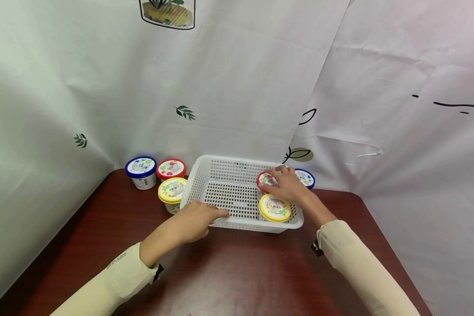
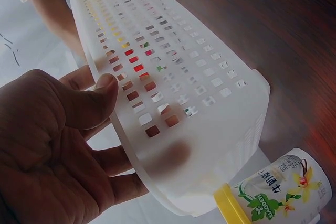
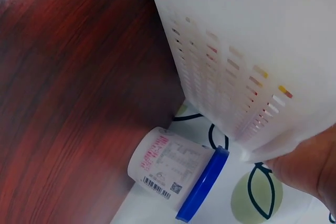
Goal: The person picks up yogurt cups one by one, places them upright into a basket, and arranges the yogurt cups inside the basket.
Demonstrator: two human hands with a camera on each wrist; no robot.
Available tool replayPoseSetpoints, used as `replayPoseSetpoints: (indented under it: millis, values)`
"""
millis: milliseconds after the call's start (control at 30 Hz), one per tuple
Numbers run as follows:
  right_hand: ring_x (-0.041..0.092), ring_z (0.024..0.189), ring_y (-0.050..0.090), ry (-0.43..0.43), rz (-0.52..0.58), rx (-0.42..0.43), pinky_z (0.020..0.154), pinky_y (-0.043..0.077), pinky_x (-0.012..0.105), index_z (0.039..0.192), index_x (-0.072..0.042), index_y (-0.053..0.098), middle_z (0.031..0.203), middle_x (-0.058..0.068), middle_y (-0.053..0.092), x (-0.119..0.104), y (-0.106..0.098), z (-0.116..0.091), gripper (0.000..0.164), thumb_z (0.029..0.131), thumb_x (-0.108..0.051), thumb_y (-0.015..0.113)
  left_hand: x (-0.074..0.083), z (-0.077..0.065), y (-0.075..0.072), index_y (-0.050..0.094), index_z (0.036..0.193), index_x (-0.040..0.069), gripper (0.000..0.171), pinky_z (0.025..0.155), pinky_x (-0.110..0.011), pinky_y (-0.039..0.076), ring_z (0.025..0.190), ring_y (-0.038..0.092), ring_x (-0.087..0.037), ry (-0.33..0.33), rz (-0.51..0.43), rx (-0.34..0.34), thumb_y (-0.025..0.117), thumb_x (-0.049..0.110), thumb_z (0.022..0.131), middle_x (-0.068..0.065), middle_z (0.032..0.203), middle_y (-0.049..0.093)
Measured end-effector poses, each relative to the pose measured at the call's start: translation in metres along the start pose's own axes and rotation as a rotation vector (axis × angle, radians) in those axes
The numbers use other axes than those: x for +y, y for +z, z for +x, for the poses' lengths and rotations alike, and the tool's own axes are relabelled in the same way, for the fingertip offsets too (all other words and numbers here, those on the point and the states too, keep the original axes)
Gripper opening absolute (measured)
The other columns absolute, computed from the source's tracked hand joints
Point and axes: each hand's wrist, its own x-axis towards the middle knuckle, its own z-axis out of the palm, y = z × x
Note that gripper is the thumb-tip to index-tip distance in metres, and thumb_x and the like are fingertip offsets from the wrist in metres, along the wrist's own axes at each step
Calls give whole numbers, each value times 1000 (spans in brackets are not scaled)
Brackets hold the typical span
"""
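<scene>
A white perforated plastic basket [image 1: 230, 193] rests on the table. My left hand [image 1: 193, 220] grips its front-left rim, thumb outside and fingers reaching over to the inner side, as the left wrist view shows. At the basket's right end, my right hand [image 1: 287, 184] holds a red-lidded tub [image 1: 266, 177], thumb and fingers spread across its lid. In front of that tub, also inside the basket, stands a yellow-lidded tub [image 1: 274, 208]. In the right wrist view the basket wall hides most of the right hand's fingers.
Left of the basket stand a blue-lidded tub [image 1: 141, 169], a red-lidded tub [image 1: 171, 168] and a yellow-lidded tub [image 1: 171, 190], the last close against the basket. Another blue-lidded tub [image 3: 176, 169] is outside its right end. White printed cloth [image 1: 237, 87] hangs behind the dark red table [image 1: 237, 272].
</scene>
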Motion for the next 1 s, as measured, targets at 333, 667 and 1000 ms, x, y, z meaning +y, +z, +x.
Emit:
replayPoseSetpoints:
  millis: [333, 667, 1000]
  values:
    - [46, 148, 40, 0, 23, 102, 120, 43, 71, 169, -16, 52, 164, 27, 49, 10, -8, 1, 74, 109, -58, 63, 1, -1, -1, 77, 127, 21, 49, 74, -37, 58, 83, 73, -18, 0, 2, -2, 79, -8, 88, -2, 101, 84]
    - [49, 153, 37, 19, 6, 144, 125, 37, 74, 168, -13, 52, 168, 28, 47, 19, -12, -1, 74, 110, -58, 63, 2, -1, -2, 76, 125, 21, 49, 72, -37, 57, 81, 71, -17, 10, 6, 4, 78, -10, 87, -1, 96, 82]
    - [51, 156, 33, 43, 22, 171, 128, 33, 74, 168, -11, 52, 172, 30, 42, 33, -14, -4, 69, 114, -53, 58, 3, 1, -1, 78, 127, 19, 50, 72, -37, 56, 80, 70, -17, 4, 14, -1, 77, -10, 87, -1, 96, 83]
